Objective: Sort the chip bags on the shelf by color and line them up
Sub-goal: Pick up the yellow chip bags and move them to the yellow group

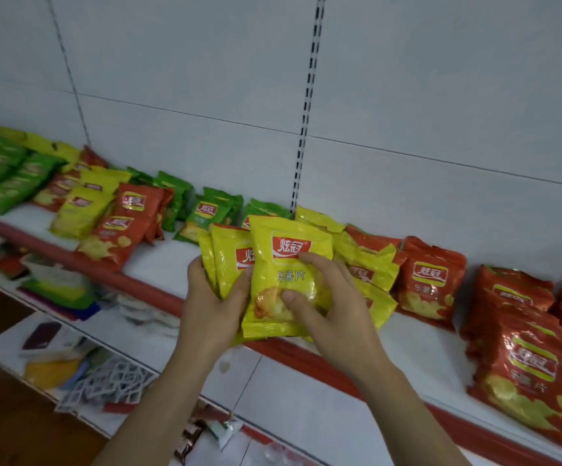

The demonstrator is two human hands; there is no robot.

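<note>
On white shelf (pixel 158 264), red front edge (pixel 138 285), grey slotted wall (pixel 407 95)

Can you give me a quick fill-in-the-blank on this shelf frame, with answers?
1. Both hands hold a stack of ____ chip bags.
2. The right hand has its thumb pressed on the ____ bag of the stack.
3. The bags grouped at the shelf's far right end are ____.
4. The left hand grips the stack from its ____ side.

Answers: yellow; front; red; left
</note>
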